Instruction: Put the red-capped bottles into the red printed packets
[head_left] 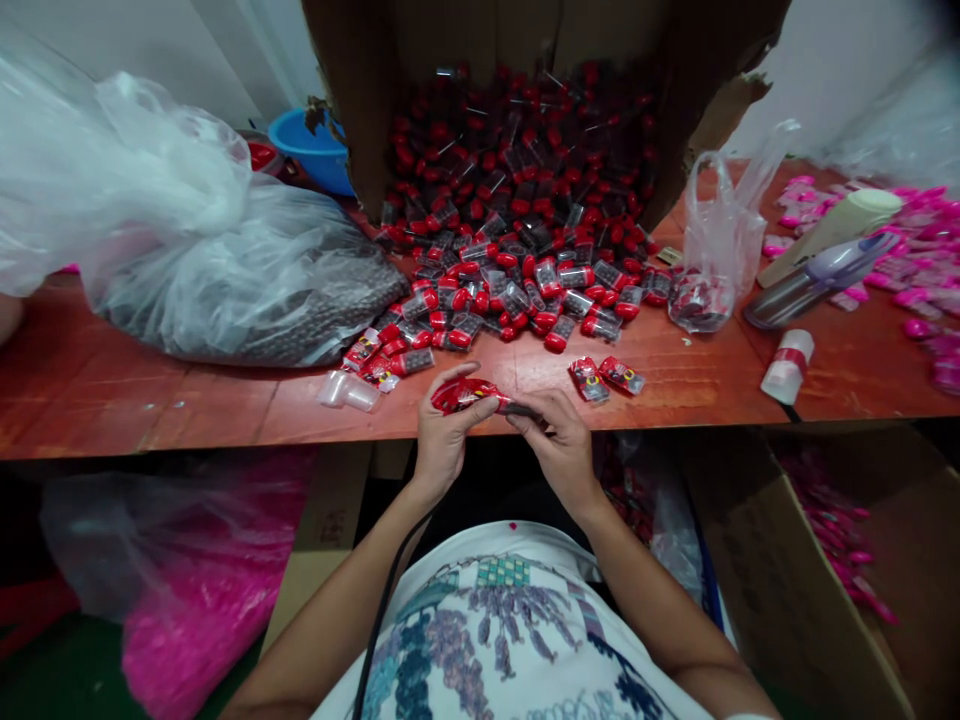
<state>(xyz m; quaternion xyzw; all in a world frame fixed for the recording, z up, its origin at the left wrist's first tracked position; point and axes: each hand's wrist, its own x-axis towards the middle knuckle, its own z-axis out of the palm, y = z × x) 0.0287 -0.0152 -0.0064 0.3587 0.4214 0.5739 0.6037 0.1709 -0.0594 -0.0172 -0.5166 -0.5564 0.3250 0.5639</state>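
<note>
Both my hands meet over the front edge of the table, on one red-capped plastic container (474, 394) with a printed red label. My left hand (444, 440) has its thumb and fingers closed round the red end. My right hand (559, 435) pinches the dark end, and its fingertips partly cover it. Just to the right lie two labelled red packs (589, 381). Beyond my hands spreads a heap of small clear containers (517, 290) with red caps and dark contents. Left of my left hand are some clear empty-looking plastic cups (351, 391).
A torn cardboard box (352, 90) on its side spills the heap. A clear sack (247, 270) of dark pieces sits left, near a blue bowl (307, 150). On the right are a tied plastic bag (705, 240), a purple-topped bottle (817, 282), a white roll (787, 366) and pink pieces (930, 240).
</note>
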